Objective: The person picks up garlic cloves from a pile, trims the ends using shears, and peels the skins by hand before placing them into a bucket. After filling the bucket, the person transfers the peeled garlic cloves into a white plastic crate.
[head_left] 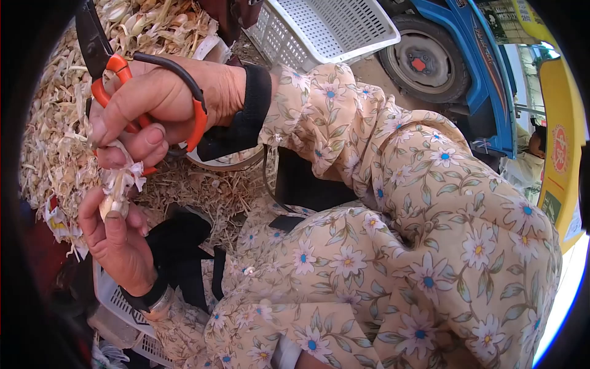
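Note:
My right hand (147,107), at the upper left, is closed round the orange handles of pruning shears (115,63), whose dark blades point up and away. Its thumb and fingertips also pinch papery skin at the top of a garlic bulb (115,192). From below, my left hand (117,237) is closed on that bulb, holding it between thumb and fingers. The bulb's pale skin is partly torn and ragged. The two hands nearly meet around it. Behind them lies a heap of garlic and dry husks (58,132).
A white perforated crate (295,38) stands at the top, beside the wheel (424,58) of a blue vehicle (485,74). Another light crate (123,301) sits low at the left. Husk litter (203,194) covers the ground near my lap. A yellow panel (562,135) is at the right.

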The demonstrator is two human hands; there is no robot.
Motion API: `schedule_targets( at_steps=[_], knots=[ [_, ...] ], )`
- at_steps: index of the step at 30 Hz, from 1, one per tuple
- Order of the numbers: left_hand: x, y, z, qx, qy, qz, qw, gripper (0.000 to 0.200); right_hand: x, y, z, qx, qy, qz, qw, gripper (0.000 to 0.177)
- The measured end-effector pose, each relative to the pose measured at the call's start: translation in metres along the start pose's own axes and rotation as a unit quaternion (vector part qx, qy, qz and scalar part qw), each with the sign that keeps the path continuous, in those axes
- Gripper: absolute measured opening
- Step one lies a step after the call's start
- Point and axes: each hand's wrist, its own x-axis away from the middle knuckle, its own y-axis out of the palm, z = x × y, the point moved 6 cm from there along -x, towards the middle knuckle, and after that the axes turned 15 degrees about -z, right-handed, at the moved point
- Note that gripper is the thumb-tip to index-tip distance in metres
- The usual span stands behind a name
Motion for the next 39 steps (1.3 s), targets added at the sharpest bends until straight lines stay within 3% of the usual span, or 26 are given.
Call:
schedule_targets(
  at_steps=[6,9,10,11,12,15,17,20,21,23,26,29,33,39],
  knots=[
    [0.009,0.014,0.011,-0.031,0.023,-0.053,0.998,0.035,0.007,0.019,-0.009,0.09,0.032,-0.023,0.995,0.015],
    [0.021,-0.006,0.009,-0.015,0.012,-0.027,0.999,0.035,0.007,0.018,-0.017,0.078,-0.005,-0.056,0.995,0.022],
    [0.027,-0.026,0.01,0.008,0.014,0.004,1.0,0.035,0.01,0.012,-0.041,0.028,-0.076,-0.045,0.996,0.031],
    [0.03,-0.038,0.012,0.029,0.016,0.034,0.999,0.035,0.017,0.01,-0.072,0.089,-0.133,-0.099,0.982,0.034],
    [0.024,-0.032,0.021,0.023,0.05,0.019,0.998,0.039,0.019,0.011,-0.065,0.138,-0.087,-0.065,0.984,0.033],
    [0.004,-0.002,0.015,-0.015,0.009,0.05,0.999,0.045,0.015,0.011,-0.027,0.291,0.047,0.024,0.955,0.033],
    [0.0,-0.006,0.024,0.002,0.033,0.076,0.997,0.046,0.012,0.032,0.003,0.317,0.224,0.027,0.921,0.029],
    [0.002,-0.011,0.027,0.009,0.056,0.103,0.993,0.04,0.009,0.021,0.012,0.303,0.203,0.067,0.929,0.027],
    [0.003,-0.011,0.025,0.019,0.062,0.103,0.993,0.037,0.012,0.012,0.007,0.345,0.213,0.117,0.907,0.031],
    [0.003,-0.014,0.028,0.047,0.07,0.105,0.991,0.035,0.01,0.005,-0.009,0.529,0.133,0.136,0.827,0.041],
    [0.005,-0.025,0.026,0.024,0.091,0.161,0.982,0.033,0.009,0.015,-0.01,0.699,0.17,0.152,0.678,0.051],
    [0.009,-0.03,0.026,-0.01,0.116,0.181,0.977,0.032,0.012,0.015,-0.004,0.755,0.156,0.177,0.612,0.054],
    [0.009,-0.026,0.03,-0.046,0.138,0.181,0.973,0.034,0.01,0.018,-0.004,0.742,0.208,0.153,0.619,0.053],
    [0.01,-0.024,0.025,-0.065,0.104,0.148,0.981,0.03,0.012,0.008,0.01,0.721,0.239,0.157,0.632,0.051]
  ],
)
